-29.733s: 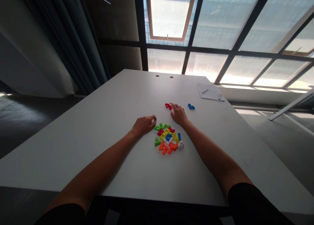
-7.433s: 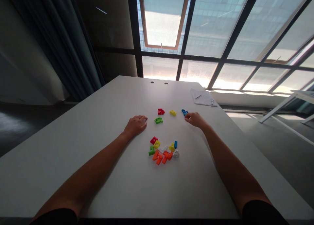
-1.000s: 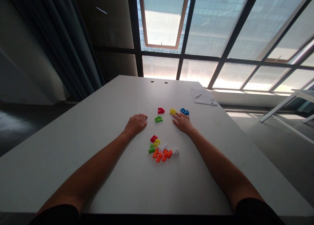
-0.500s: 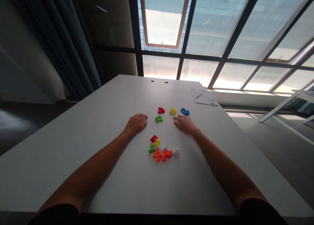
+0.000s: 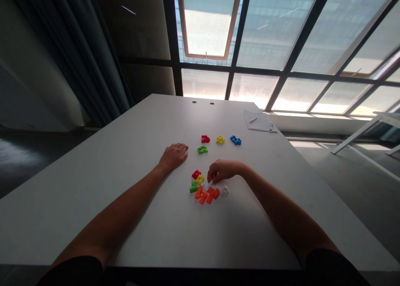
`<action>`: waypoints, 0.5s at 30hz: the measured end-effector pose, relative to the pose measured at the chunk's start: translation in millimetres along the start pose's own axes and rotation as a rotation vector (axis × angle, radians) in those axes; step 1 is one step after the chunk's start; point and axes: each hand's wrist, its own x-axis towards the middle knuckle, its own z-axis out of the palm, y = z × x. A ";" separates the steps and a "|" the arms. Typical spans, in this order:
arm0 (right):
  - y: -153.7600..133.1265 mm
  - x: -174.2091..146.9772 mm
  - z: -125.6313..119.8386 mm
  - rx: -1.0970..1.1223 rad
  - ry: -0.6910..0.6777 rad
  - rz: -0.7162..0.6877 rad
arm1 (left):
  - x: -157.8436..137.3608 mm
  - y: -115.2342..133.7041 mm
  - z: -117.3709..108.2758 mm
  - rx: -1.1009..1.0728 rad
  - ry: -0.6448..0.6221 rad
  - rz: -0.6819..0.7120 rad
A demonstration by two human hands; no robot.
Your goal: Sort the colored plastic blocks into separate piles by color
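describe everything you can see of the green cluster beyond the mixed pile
The green cluster is bright, with a notched, angular outline, and looks like plastic; how many pieces it holds is unclear. It lies low on the white table, right of the left hand and just on the near side of the far red cluster. Nothing but the table seems to touch it.

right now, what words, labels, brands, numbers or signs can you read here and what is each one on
No text can be read anywhere in the picture.
Paper at the far right of the table: any writing is too small and blurred to read.
Red piece, green piece, yellow piece, blue piece and pile of pieces: too small to tell if any are marked or letter-shaped.
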 end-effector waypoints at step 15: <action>133.4 -97.6 -24.8 0.002 0.630 0.595 | 0.0 0.7 0.7 -0.014 -0.004 -0.010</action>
